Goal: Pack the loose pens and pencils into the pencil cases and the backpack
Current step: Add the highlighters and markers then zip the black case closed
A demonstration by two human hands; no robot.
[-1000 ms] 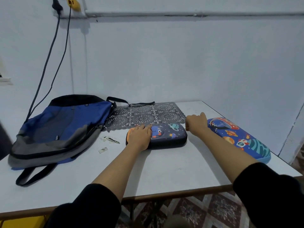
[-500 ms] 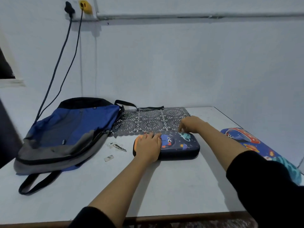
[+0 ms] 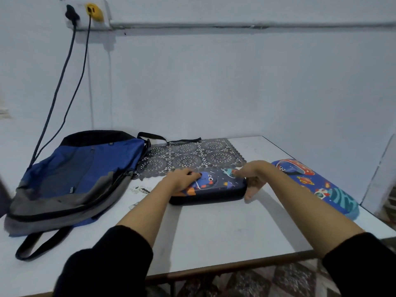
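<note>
Dim bluish light, soft shadows, slight blur, wide-angle edge bending.

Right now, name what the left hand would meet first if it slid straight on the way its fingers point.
Probably the grey lace-patterned mat, just beyond the dark blue cartoon-print pencil case that the left hand rests on; depth is unclear.
</note>
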